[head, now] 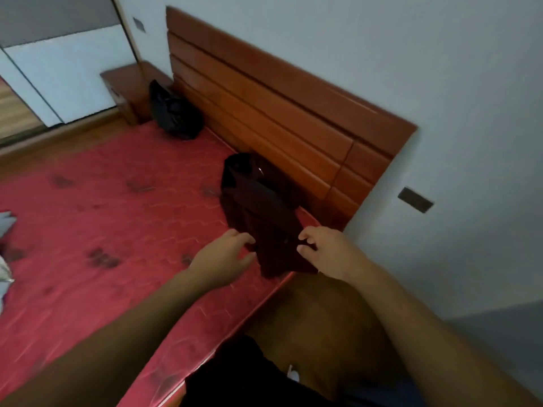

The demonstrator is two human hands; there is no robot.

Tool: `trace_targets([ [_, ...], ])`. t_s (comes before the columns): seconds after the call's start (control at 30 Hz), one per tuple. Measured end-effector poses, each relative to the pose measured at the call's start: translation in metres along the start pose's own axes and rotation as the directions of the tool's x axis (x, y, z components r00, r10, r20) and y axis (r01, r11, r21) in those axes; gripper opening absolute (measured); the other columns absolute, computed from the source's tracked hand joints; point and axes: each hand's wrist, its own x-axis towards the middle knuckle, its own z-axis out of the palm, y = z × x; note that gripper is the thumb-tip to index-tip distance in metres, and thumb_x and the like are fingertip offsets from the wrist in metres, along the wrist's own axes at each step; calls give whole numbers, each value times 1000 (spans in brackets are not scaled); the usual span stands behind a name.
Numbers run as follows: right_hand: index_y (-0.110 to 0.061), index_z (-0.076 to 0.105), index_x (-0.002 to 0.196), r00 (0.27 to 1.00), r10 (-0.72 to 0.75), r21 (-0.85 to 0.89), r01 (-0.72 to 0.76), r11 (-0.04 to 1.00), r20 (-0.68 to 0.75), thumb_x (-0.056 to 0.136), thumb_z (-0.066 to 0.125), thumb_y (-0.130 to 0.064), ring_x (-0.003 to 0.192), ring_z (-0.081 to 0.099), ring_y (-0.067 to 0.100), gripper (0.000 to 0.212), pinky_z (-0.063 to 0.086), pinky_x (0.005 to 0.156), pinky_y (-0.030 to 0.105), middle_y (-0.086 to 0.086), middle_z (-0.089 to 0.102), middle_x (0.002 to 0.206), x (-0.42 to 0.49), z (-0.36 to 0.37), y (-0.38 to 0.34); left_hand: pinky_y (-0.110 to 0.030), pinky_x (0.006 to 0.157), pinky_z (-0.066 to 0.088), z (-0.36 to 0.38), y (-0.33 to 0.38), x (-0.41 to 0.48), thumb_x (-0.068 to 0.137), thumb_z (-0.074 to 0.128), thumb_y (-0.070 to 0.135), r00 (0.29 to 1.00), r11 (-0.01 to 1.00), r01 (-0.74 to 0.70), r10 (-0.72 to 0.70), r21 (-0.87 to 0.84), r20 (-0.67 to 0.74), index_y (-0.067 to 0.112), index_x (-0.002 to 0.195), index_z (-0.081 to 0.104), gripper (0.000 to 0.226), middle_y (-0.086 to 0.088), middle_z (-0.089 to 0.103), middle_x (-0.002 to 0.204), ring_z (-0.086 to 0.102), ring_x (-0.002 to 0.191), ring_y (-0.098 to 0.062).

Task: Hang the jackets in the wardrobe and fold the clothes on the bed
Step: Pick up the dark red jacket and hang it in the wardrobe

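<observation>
Two pale pieces of clothing (5, 259) poke in at the far left of the red mattress (117, 224), cut off by the frame so their kind cannot be told. Behind them stands the wardrobe (58, 71) with its white sliding door, then a wooden nightstand (125, 86). A crumpled black bag (176, 114) sits on the mattress against the headboard (279, 113).

Nearer, the left hand (224, 255) reaches over the mattress. Its fingers are nearly straight and spread from the thumb, the tips touching the left edge of the dark garment (261, 207). That garment is a very deep maroon, almost black. It lies folded into a narrow oblong at the bed's right corner, its far end against the headboard and its near end at the mattress edge. Its folds and fabric are lost in shadow and blur.

The right hand (327, 251) pinches the garment's right edge between curled fingers and thumb. On the wall to the right is a dark switch plate (415, 200).
</observation>
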Motion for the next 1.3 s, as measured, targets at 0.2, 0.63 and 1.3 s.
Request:
trace_targets([
  [0.2,-24,55,137,993,-85,-81,92,992,82,102,54,-44,101,62,14,41,55,87,37,-1,62,121,107,-44,19,-38,98,47,-13,-13,84,99,54,39,995,995,90,-92,-48,-49,22,139,53,44,-1,52,131,59,116,-22],
  [0.63,-23,53,137,963,-119,-150,158,976,244,103,52,-43,92,68,23,40,60,80,48,2,64,111,323,-78,71,-38,92,51,-26,-43,260,99,53,38,963,954,255,-265,-158,-50,25,146,45,49,-1,50,131,60,108,-21],
  [1.3,-24,34,150,907,-232,-432,377,819,352,101,52,-37,131,38,41,54,43,100,50,18,34,148,701,133,127,-58,100,47,141,-205,565,99,50,38,798,783,600,-599,-163,59,35,154,26,60,-15,32,145,39,133,-39],
])
